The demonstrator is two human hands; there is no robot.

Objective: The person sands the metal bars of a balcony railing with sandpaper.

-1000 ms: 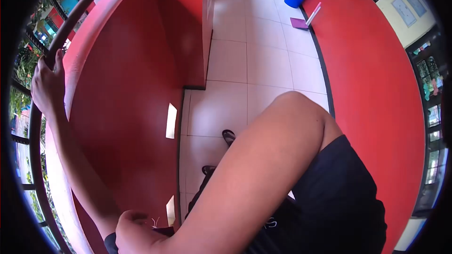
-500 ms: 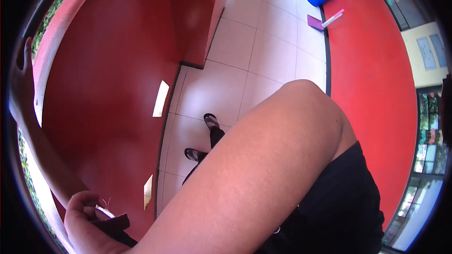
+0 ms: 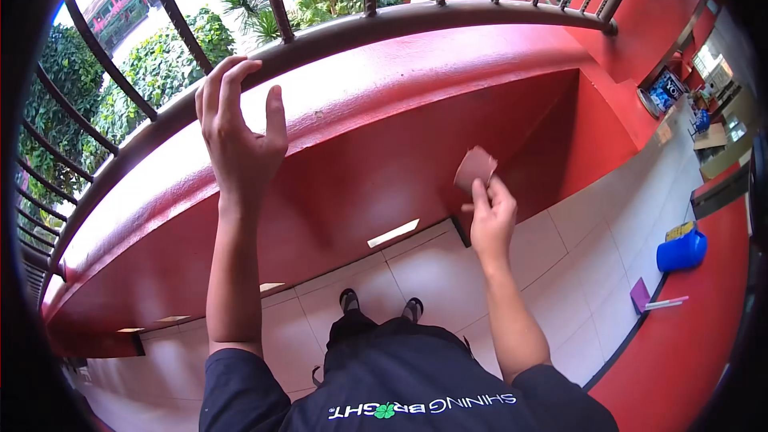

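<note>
Two hands are up in front of us at a red ledge (image 3: 416, 72) topped by a dark metal railing (image 3: 384, 20). Our left hand (image 3: 236, 140) rests against the ledge's front edge just under the rail, fingers (image 3: 216, 84) spread and raised, the thumb apart from the rest; it looks placed there as a brace, though we cannot tell how firmly it presses. Our right hand (image 3: 490, 220) is held lower, out in front of the red wall (image 3: 384, 184) below the ledge, and pinches a small brown patch (image 3: 475, 168), perhaps sandpaper or a scrap of cloth, between thumb and fingertips. The patch stands up above the fingers, its flat face turned toward the wall, near it but whether touching we cannot say. Held by its lower edge like that, most of its surface is left free.

Below, our sandalled feet (image 3: 380, 304) stand on pale floor tiles (image 3: 512, 272) close to the wall's foot. Well off to the right, a blue bucket (image 3: 680, 250) sits by the far red wall, with a purple dustpan (image 3: 652, 298) just beside it. Green shrubs (image 3: 160, 56) show beyond the bars.
</note>
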